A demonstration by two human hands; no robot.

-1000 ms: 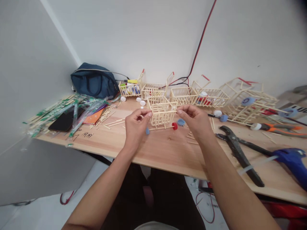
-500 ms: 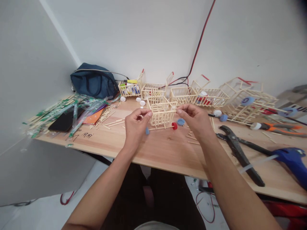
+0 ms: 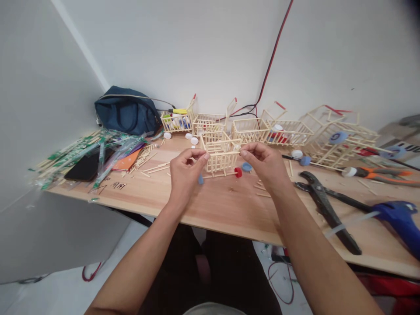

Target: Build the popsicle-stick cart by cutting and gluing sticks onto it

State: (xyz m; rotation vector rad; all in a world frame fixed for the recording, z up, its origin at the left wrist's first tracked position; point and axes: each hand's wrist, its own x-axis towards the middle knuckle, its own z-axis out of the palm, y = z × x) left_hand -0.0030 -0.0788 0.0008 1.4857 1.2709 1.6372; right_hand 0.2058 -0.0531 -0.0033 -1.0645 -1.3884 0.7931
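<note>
A small stick-built cart (image 3: 221,159) stands upright on the wooden table, with a red cap (image 3: 238,172) at its front right and a blue cap (image 3: 201,179) at its front left. At the cart's left side my left hand (image 3: 187,175) pinches a thin stick that crosses the near face. My right hand (image 3: 265,165) pinches the right end of that stick, fingertips close to the cart's upper right corner. A loose blue cap (image 3: 246,166) lies just right of the cart.
Several stick carts (image 3: 251,130) line the wall. On the left are a blue pouch (image 3: 127,111), a phone (image 3: 84,166) and bundled sticks (image 3: 70,151). Black pliers (image 3: 328,214), orange-handled pliers (image 3: 387,174) and a blue glue gun (image 3: 398,221) lie on the right.
Both hands stay at the cart with almost no movement. The whole view has shifted very slightly.
</note>
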